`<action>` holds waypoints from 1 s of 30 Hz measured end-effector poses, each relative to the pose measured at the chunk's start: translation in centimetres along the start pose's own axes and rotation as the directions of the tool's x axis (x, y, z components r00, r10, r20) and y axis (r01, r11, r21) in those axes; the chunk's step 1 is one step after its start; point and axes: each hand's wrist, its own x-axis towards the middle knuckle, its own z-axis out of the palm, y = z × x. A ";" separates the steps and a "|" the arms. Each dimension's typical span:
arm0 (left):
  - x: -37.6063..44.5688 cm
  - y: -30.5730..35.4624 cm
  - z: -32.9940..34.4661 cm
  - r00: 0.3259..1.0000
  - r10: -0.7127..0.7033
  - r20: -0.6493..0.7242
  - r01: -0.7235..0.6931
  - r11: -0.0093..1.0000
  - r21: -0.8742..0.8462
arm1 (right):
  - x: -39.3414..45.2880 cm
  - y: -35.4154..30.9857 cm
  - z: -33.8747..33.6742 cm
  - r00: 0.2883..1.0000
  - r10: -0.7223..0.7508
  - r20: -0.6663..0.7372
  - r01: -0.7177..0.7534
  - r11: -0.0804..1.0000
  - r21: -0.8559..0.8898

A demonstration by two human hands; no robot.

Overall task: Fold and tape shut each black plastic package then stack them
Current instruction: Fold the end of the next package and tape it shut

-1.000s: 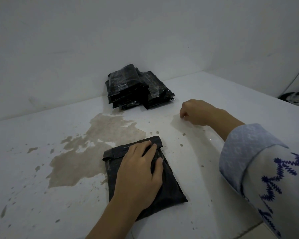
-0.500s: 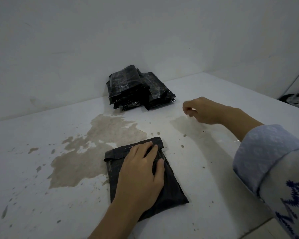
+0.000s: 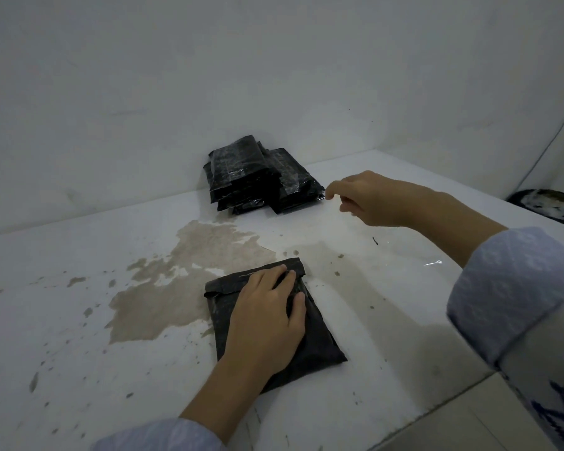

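A brownish stain spreads over the left-middle of the white tabletop, with smaller flecks scattered round it toward the near left corner. Just right of the stain, toward the near edge, lies a black plastic package, flat on the surface and turned a little askew. Its far end is folded over into a narrow flap, and the plastic is matte and creased, with no shine of tape that I can make out. The left hand lies palm down on it, fingers straight and together, their tips pressing the folded flap; a pale sleeve shows at the wrist by the near edge.

At the far edge, against the wall, stands the stack of finished packages: two low heaps touching side by side, the left one higher. These look glossy, with clear tape catching the light across their tops. What they contain cannot be seen.

Right of the stack, the right hand hangs just above the tabletop, its fingers curled and thumb and forefinger pinched on the end of a strip of clear tape, which is barely visible but for a glint nearer the right edge. The hand's fingertips are close beside the right heap; I cannot tell whether they touch it. A patterned pale-blue sleeve covers the forearm. Beyond the far right corner sits a dark object, too dim to identify.
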 end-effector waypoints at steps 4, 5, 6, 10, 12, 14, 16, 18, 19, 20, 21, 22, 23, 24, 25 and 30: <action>0.0 0.0 -0.2 1.000 0.001 0.030 -0.002 1.000 0.020 | -0.2 -2.2 -1.7 0.990 -0.131 -0.059 0.123 0.985 -0.120; 0.0 -0.1 -0.3 0.999 0.004 0.042 -0.005 1.000 0.026 | -0.1 -2.9 -2.2 0.983 -0.161 -0.090 0.150 0.982 -0.117; 0.0 -0.1 -0.5 0.999 0.005 0.053 -0.006 1.000 0.027 | 0.1 -3.8 -2.8 0.976 -0.184 -0.118 0.173 0.980 -0.094; -1.0 -1.0 -1.8 0.996 0.006 0.090 -0.013 0.997 0.078 | 0.5 -7.6 -5.6 0.952 -0.187 -0.244 0.219 0.969 0.115; -2.3 -2.2 -2.8 0.996 -0.021 0.092 0.012 0.995 0.101 | 0.7 -9.3 -6.1 0.936 -0.157 -0.314 0.234 0.946 0.224; -3.8 -3.7 -4.2 0.995 -0.073 0.074 0.069 0.996 0.050 | 0.8 -10.9 -6.2 0.928 -0.111 -0.356 0.254 0.887 0.386; -5.6 -5.1 -5.7 0.985 -0.160 0.068 0.168 0.977 -0.134 | 1.1 -12.8 -6.0 0.927 -0.062 -0.369 0.271 0.792 0.548; -7.1 -6.2 -7.3 0.962 -0.261 0.085 0.272 0.866 -0.420 | 1.6 -14.6 -5.7 0.931 -0.028 -0.365 0.281 0.693 0.664; -7.6 -6.7 -8.0 0.947 -0.302 0.110 0.311 0.778 -0.546 | 1.8 -15.4 -5.6 0.933 -0.018 -0.360 0.284 0.653 0.702; -8.0 -7.1 -8.6 0.935 -0.326 0.141 0.337 0.688 -0.643 | 2.1 -16.2 -5.4 0.934 -0.014 -0.356 0.287 0.623 0.728; -8.2 -7.5 -9.2 0.929 -0.331 0.165 0.345 0.619 -0.706 | 2.4 -17.0 -5.2 0.935 -0.017 -0.354 0.292 0.601 0.744; -8.4 -7.7 -9.5 0.926 -0.328 0.188 0.351 0.562 -0.749 | 2.6 -17.7 -4.9 0.936 -0.025 -0.352 0.298 0.591 0.750; -8.5 -7.9 -9.7 0.922 -0.327 0.206 0.356 0.509 -0.784 | 2.8 -18.3 -4.6 0.936 -0.036 -0.351 0.303 0.591 0.748; -8.5 -7.8 -9.9 0.919 -0.330 0.217 0.357 0.458 -0.814 | 3.0 -18.9 -4.3 0.936 -0.044 -0.348 0.305 0.594 0.745; -8.5 -7.8 -10.0 0.914 -0.341 0.221 0.358 0.420 -0.834 | 3.2 -19.3 -4.0 0.938 -0.048 -0.345 0.304 0.593 0.745; -7.9 -7.8 -10.0 0.870 -0.443 0.216 0.378 0.318 -0.870 | 3.2 -20.2 -3.0 0.949 -0.005 -0.314 0.262 0.566 0.782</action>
